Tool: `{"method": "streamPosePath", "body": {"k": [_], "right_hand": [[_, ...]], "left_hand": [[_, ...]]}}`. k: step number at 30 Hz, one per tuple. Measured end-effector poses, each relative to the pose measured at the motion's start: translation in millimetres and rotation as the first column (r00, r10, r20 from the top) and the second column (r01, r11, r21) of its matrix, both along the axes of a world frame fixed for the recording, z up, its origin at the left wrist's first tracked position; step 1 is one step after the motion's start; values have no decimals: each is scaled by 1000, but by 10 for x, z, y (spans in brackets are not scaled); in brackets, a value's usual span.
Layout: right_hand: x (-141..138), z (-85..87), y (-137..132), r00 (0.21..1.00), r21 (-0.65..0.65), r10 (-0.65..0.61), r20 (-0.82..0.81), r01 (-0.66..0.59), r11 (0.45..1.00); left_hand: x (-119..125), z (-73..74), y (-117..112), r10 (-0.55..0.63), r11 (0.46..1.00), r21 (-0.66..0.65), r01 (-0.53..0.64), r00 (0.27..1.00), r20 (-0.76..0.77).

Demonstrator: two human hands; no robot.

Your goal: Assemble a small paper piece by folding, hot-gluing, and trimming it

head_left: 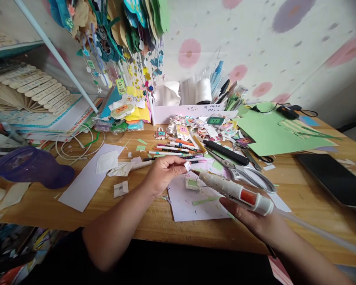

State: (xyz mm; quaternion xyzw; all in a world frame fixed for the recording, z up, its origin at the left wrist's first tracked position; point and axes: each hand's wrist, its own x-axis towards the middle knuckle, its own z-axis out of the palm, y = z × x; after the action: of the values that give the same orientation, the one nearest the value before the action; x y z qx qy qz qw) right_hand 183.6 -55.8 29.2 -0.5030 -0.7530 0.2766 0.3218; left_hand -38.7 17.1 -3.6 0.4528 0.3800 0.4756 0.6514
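Note:
My left hand (pixel 163 173) hovers over the wooden table (pixel 302 190) and pinches a small paper piece (pixel 187 166) between thumb and fingertips. My right hand (pixel 249 215) grips a white glue gun (pixel 234 190) with an orange band; its nozzle points left, almost touching the small paper piece. Just below the nozzle a small green-and-white paper square (pixel 192 183) lies on a white sheet (pixel 192 202). A clear glue stick (pixel 317 231) trails from the back of the gun toward the lower right.
Large scissors (pixel 240 168), a row of pens (pixel 175 150) and a pile of small stickers (pixel 201 124) lie behind my hands. Green paper (pixel 273 132) and a dark tablet (pixel 332 178) are at the right. A purple bowl (pixel 32 166) and white paper (pixel 89 178) lie left.

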Motion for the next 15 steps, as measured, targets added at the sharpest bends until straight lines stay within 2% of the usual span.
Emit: {"method": "streamPosePath", "body": {"k": [5, 7, 9, 10, 12, 13, 15], "right_hand": [[137, -33, -11, 998, -104, -57, -21, 54, 993], [253, -84, -16, 974, -200, -185, -132, 156, 967], [384, -163, -26, 880, -345, -392, -266, 293, 892], [447, -206, -33, 809, -422, -497, -313, 350, 836], [548, -284, -49, 673, -542, -647, -359, 415, 731], [584, -314, -57, 626, -573, -684, -375, 423, 702], [629, -351, -73, 583, -595, -703, -408, 414, 689]], "left_hand": [[-13, -27, 9, 3, 999, 36, -1, 998, -56], [-26, -20, 11, 1, 991, 133, 21, 987, -160], [-31, -2, 6, 1, 955, 277, 105, 934, -358], [-26, 9, 1, 13, 923, 344, 173, 878, -479], [2, 36, -18, 66, 842, 423, 336, 714, -697], [25, 51, -30, 95, 800, 430, 419, 619, -780], [76, 83, -57, 152, 724, 402, 560, 439, -885]]}}
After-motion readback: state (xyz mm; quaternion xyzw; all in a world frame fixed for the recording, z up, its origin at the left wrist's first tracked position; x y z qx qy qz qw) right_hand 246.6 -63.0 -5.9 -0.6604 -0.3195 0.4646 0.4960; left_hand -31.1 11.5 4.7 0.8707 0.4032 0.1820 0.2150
